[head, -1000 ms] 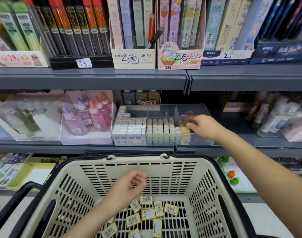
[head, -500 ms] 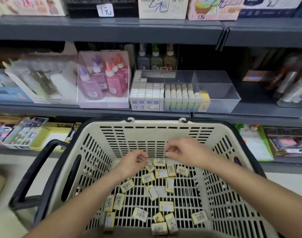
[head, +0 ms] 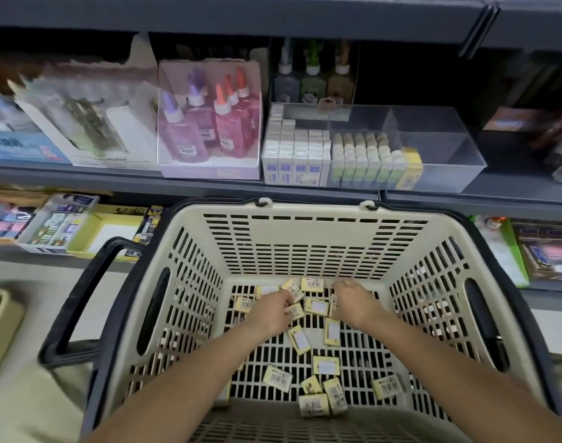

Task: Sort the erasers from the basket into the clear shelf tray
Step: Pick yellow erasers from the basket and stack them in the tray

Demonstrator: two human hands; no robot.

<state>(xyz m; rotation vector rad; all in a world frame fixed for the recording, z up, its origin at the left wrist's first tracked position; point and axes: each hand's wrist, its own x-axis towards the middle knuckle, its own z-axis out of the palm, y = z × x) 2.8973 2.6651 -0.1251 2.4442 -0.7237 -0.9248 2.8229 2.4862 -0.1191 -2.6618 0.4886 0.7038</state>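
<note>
- Left hand (head: 270, 313) — fingers curled, pinching an eraser (head: 295, 310) at the basket (head: 292, 238) floor.
- Right hand (head: 353, 302) curled among loose erasers (head: 318, 306) beside it; cannot tell whether it grips one.
- Tray (head: 433, 148) sits on the shelf (head: 113, 177) above (yellow erasers (head: 412, 167) at its middle divider).

Tray (head: 433, 145) R bay free; upper shelf (head: 241, 14) overhangs.

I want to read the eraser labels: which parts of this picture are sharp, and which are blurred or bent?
In the head view, the erasers, the left hand and the right hand are fairly sharp, though label print is unreadable; the boxes at both far shelf ends are smeared; the wide lens seems to bow the shelf edge; light is even, no hard glare.
</note>
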